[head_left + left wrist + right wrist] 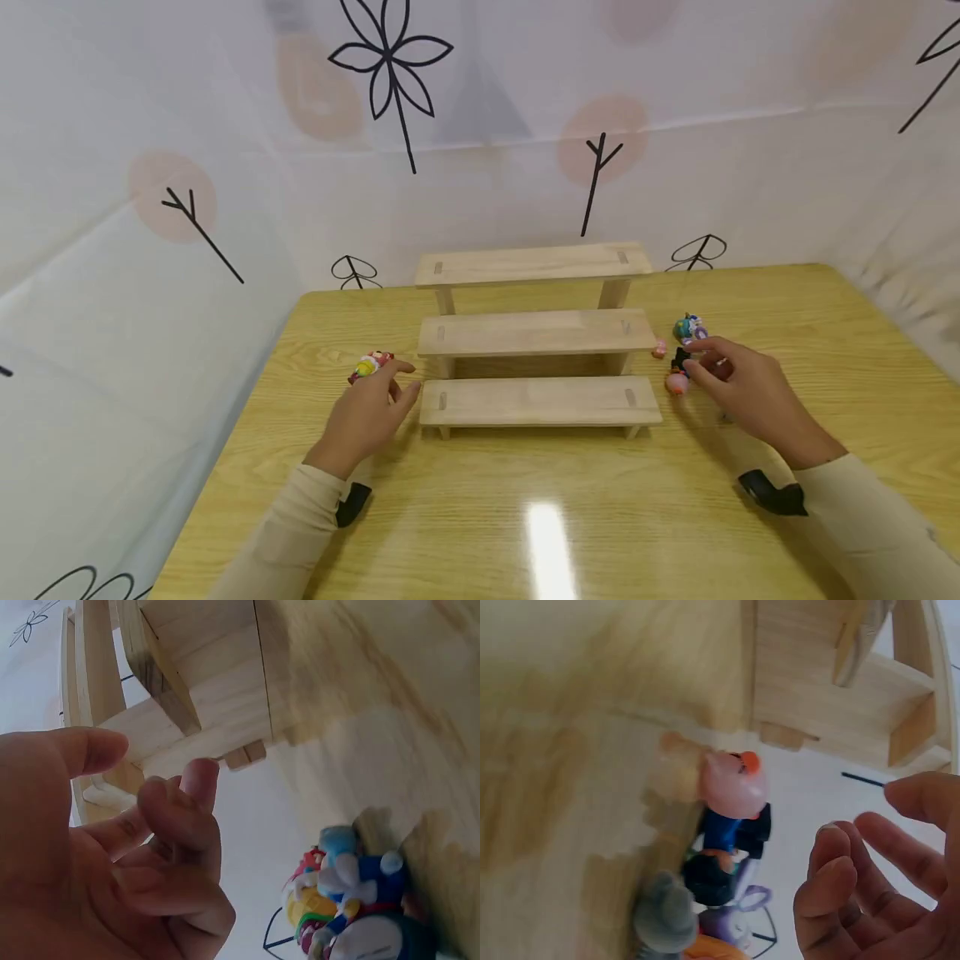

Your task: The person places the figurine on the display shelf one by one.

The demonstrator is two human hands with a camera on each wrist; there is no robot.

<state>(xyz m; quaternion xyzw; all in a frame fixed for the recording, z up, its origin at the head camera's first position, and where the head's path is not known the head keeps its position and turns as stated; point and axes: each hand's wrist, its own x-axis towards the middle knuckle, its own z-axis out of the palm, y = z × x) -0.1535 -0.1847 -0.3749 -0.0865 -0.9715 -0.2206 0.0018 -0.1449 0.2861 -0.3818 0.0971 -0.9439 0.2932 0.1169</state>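
My left hand hovers at the left end of a three-step wooden display stand, thumb and forefinger apart and nothing held. Just beyond it lies a red and yellow toy figurine. The left wrist view adds a blue-and-white figurine beneath that hand. On the other side, my right hand is over a cluster of figurines, its fingers loosely bent and holding nothing. Nearest its fingertips are a pink-headed figurine and a black one. A grey figurine shows in the right wrist view.
A teal and white figurine and a small pink one lie right of the stand. The wooden tabletop extends toward me. Behind it hangs a pale cloth with printed plants.
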